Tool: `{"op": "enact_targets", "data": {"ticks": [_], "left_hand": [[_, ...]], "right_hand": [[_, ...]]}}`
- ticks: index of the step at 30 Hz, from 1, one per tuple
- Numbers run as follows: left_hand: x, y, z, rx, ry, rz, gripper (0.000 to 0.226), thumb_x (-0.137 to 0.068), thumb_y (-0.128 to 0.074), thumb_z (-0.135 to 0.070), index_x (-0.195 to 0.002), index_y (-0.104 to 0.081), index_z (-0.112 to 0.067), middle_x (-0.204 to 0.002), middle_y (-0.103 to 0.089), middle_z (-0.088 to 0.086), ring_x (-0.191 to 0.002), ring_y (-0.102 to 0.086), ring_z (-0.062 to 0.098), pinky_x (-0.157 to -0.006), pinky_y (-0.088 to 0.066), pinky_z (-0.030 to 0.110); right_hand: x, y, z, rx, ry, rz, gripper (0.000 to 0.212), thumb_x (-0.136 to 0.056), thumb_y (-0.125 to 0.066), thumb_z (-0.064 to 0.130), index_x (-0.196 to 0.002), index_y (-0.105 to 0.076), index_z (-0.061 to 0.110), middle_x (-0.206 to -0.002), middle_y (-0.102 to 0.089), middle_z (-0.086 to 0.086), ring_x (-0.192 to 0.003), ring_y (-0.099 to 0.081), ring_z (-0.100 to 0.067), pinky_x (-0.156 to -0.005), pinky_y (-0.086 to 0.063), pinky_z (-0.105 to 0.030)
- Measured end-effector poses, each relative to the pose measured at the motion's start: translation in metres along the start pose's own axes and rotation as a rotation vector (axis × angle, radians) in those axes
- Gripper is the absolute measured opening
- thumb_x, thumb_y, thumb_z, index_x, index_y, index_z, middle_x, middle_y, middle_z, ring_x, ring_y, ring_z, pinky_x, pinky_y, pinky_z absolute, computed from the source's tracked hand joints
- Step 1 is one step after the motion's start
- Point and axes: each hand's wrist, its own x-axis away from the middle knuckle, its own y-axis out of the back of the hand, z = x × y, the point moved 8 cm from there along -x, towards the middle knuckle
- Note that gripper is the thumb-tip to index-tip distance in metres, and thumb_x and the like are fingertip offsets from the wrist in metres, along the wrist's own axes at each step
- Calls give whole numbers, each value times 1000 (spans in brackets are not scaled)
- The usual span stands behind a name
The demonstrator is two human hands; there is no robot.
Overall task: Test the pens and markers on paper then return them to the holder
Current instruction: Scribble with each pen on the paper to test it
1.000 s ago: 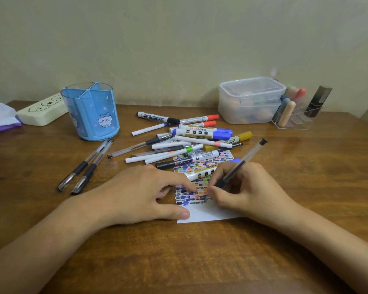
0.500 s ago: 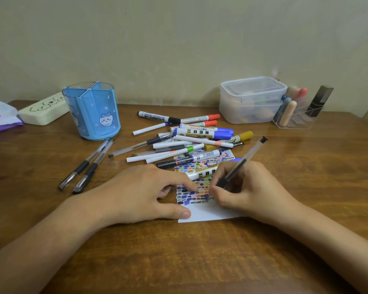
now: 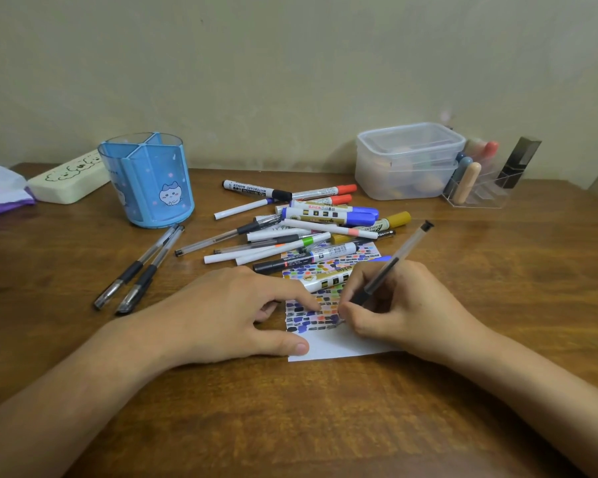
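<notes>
The right hand [image 3: 404,305] pinches a clear black-ink pen [image 3: 390,263] and scribbles on the small white paper [image 3: 339,346], which the left hand [image 3: 228,315] presses flat with straight fingers. The paper is nearly full of colour marks, but the blue cat pen holder [image 3: 152,184] looks empty and a big pile of pens and markers [image 3: 301,229] lies on the brown wooden table [image 3: 290,426], so I think putting back has not started

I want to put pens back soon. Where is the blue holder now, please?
In the head view, the blue holder stands upright on the table at the back left, between the cream case and the pile of markers.
</notes>
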Motion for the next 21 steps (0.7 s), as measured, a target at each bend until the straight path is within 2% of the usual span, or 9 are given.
{"op": "enact_targets", "data": {"ticks": [5, 9, 14, 17, 21], "left_hand": [[0, 0, 0, -2, 3, 3, 49, -79, -54, -75, -125, -45, -64, -64, -44, -8, -71, -50, -7, -53, -29, 20], [0, 0, 0, 2, -6, -5, 48, -79, -55, -75, -125, -46, -63, -65, -45, -7, -69, -51, -4, -52, -30, 21], [0, 0, 1, -5, -2, -8, 48, -79, -55, -76, -124, -46, -63, -65, -46, -8, -70, -51, -3, -52, -31, 20], [0, 0, 0, -7, -3, -4, 47, -79, -54, -76, -124, -45, -63, -65, -46, -8, -69, -50, -3, -53, -29, 21], [0, 0, 0, -16, -5, -4, 49, -79, -54, -76, -126, -45, -63, -66, -46, -7, -72, -51, -4, -52, -28, 21]], "right_hand": [[1, -1, 2, 14, 20, -3, 13, -84, -76, 15, -74, -72, 23, -69, -71, 7, -60, -63, -6, -56, -48, -20], [1, -1, 1, 8, 11, 2, 14, -83, -75, 14, -73, -71, 23, -67, -70, 8, -58, -61, -3, -56, -45, -16], [0, -1, 0, 12, 10, 1, 14, -82, -75, 14, -73, -70, 23, -67, -70, 5, -58, -62, -6, -56, -50, -24], [1, -2, 2, 3, 23, 4, 13, -84, -75, 13, -74, -71, 22, -67, -70, 6, -58, -61, -5, -56, -47, -20], [1, -1, 0, 17, 17, -3, 14, -83, -75, 15, -73, -70, 24, -67, -69, 7, -58, -62, -6, -55, -48, -22]]}}
